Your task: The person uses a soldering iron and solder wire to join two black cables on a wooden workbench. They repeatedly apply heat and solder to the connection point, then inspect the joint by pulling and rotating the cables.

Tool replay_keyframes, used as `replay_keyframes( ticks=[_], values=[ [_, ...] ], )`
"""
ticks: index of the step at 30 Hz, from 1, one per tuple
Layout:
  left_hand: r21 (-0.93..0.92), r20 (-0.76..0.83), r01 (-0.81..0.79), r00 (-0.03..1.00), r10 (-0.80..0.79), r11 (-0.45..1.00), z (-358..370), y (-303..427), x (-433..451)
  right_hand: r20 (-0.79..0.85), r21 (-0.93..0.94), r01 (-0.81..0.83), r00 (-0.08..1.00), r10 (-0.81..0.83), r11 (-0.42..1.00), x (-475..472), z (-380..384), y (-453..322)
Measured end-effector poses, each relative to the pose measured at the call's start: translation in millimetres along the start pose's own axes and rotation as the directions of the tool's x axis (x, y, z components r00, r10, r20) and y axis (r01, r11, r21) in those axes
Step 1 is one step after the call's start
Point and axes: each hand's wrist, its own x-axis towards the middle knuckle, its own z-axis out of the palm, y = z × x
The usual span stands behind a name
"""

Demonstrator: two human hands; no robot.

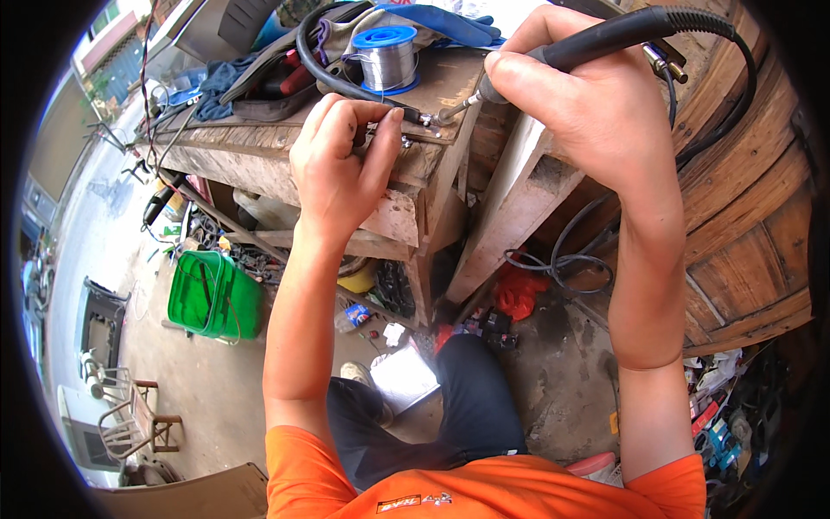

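My right hand (583, 104) grips a black-handled soldering iron (600, 40), its metal tip pointing down and left to the corner of the wooden bench (428, 78). Close to that tip, my left hand (347, 152) pinches thin solder wire or a lead between thumb and forefinger; which one I cannot tell. The end of a thick black cable (343, 84) lies there, with shiny metal at its tip (426, 119). Small blobs of solder dot the bench edge just below. A blue spool of solder wire (388, 61) stands upright behind my left hand.
Blue work gloves (447, 23) and a dark tool bag (272, 87) lie on the bench. Black cord (564, 263) loops down at the right beside wooden boards (758, 194). On the floor are a green bucket (217, 295), a chair (139, 418) and a red plastic bag (519, 295).
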Motion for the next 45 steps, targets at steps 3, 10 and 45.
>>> replay_keyframes(
  ticks=[3, 10, 45],
  values=[
    [-0.001, -0.007, 0.004, 1.0, -0.004, 1.0, 0, 0, -1, 0.012, 0.029, 0.029, 0.999, -0.03, 0.999, 0, -2, 2],
    [-0.013, -0.011, 0.005, 1.0, -0.005, 1.0, 1, -2, -1, -0.007, -0.107, 0.109, 0.994, -0.11, 0.988, 0, 2, 2],
    [-0.031, 0.062, -0.004, 0.998, 0.006, 1.0, 1, -1, 3, 0.026, -0.063, -0.066, 0.997, 0.068, 0.996, 1, 1, -15]
  ],
)
